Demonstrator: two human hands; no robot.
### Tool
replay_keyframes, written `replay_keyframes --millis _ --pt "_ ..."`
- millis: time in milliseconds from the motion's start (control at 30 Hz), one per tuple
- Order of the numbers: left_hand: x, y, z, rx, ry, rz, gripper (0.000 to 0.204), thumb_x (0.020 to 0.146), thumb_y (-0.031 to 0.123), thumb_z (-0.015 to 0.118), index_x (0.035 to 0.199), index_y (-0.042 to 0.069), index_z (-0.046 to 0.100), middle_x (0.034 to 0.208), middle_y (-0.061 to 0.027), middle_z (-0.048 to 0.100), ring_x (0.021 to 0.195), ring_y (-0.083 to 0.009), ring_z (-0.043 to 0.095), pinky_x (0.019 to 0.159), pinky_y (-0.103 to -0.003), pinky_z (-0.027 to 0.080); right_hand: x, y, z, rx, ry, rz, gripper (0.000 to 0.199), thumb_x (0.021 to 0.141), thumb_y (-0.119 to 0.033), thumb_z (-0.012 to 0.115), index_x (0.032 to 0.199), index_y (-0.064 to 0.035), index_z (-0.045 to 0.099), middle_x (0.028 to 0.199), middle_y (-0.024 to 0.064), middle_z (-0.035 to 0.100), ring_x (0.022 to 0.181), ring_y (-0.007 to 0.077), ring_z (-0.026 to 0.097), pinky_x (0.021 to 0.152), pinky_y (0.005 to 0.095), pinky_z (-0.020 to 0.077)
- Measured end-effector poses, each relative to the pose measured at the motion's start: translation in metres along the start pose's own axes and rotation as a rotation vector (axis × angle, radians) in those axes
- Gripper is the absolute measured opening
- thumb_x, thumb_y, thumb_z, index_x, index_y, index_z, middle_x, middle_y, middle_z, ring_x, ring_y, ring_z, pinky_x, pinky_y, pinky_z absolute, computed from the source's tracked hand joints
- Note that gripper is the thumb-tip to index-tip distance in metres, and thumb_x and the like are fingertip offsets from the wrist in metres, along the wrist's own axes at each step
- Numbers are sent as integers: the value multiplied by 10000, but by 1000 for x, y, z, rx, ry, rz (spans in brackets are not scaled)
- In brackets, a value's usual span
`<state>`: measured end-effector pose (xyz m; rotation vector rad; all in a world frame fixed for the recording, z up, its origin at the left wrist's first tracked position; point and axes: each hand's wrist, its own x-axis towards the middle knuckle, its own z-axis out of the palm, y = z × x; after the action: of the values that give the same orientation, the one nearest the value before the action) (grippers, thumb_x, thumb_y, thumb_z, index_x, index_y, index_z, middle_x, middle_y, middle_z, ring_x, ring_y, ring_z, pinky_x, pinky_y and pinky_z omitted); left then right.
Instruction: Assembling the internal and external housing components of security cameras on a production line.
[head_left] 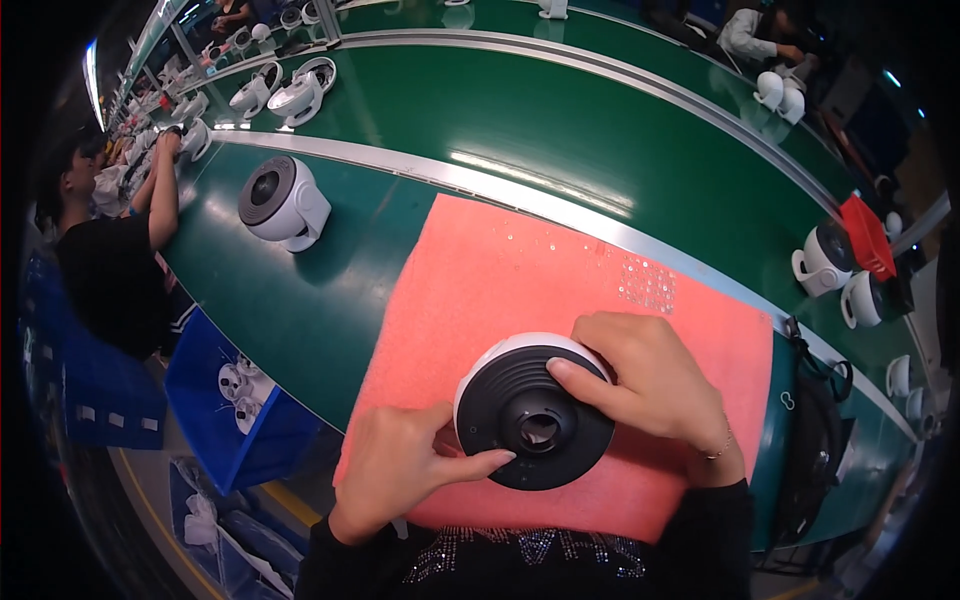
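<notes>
A round white device (491,402) with a black ridged face and a hollow, lens-like centre is held over the pink mat (425,310), face up toward me. My left hand (405,462) grips its lower left side, the thumb laid across the black rim and the fingers partly hidden behind it. On the upper right, my right hand (655,380) is closed round the white edge, its thumb pressing on the black face. Small shiny metal pieces (646,285), some set in rows, lie at the mat's far right.
A similar device (285,205) stands on the green bench at left. Beyond the metal rail runs a green conveyor (480,120) carrying white housings (303,90). A black strapped bag (815,450) lies at right. A co-worker (110,240) sits at left, near a blue bin (215,400).
</notes>
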<state>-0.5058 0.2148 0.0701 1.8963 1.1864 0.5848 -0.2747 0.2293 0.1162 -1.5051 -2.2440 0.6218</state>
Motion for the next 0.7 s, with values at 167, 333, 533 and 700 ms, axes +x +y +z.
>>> replay_keyframes --millis 167,333,533,700 --pt "3 -5 -9 171 -5 -17 452 642 432 764 624 5 615 489 -78 562 428 -207 574 439 -290 447 7 5 10 -81 -8 -12 364 868 -309 513 679 2 523 629 158 512 576 325 512 545 402 392" --pt "10 -7 -16 270 -1 28 482 650 480 740 577 26 597 449 -68 533 401 -219 554 422 -300 434 21 11 15 -96 -12 4 468 890 -395 461 659 2 549 615 175 549 573 349 544 541 434 423" --pt "14 -9 -30 394 -49 2 382 603 407 761 610 48 628 461 -40 553 406 -182 559 409 -285 403 31 15 26 -138 -28 4 454 877 -397 490 657 -5 554 622 162 551 547 344 546 523 425 428" --pt "12 -18 -33 377 -2 34 518 651 541 709 549 47 591 433 -63 522 385 -236 539 401 -321 414 33 -1 22 -234 246 -464 451 723 -496 639 837 -62 588 860 58 542 721 240 526 644 360 418"
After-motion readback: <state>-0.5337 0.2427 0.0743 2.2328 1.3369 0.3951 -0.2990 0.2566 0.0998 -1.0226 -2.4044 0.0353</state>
